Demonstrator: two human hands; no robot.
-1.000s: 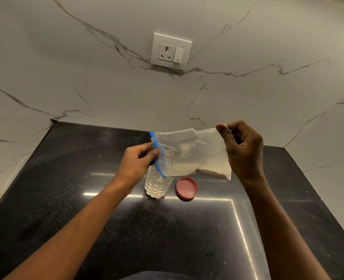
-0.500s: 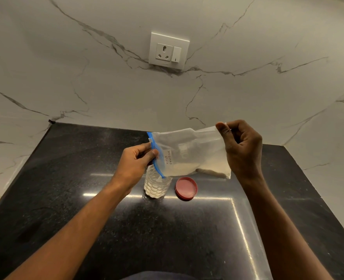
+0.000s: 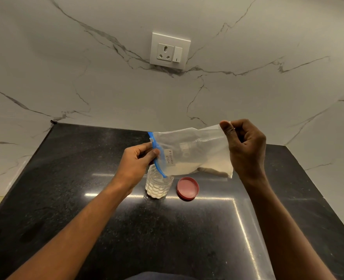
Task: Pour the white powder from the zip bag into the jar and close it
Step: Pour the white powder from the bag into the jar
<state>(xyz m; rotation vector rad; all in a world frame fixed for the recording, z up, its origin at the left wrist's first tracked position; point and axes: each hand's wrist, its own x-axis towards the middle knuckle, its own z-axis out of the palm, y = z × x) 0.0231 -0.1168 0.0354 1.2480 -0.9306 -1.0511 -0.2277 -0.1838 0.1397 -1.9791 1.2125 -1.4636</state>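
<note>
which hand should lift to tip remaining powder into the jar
Probably the right hand: it pinches the zip bag at its raised corner; the left hand holds the zip end over the jar.

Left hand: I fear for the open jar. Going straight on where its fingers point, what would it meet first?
The zip bag: the left hand pinches its blue zip edge, fingers aimed into the bag. The jar stands lower, probably off that line, though depth is unclear.

Likely kitchen: granite counter (image 3: pixel 66 199), marble backsplash (image 3: pixel 106 87)
</note>
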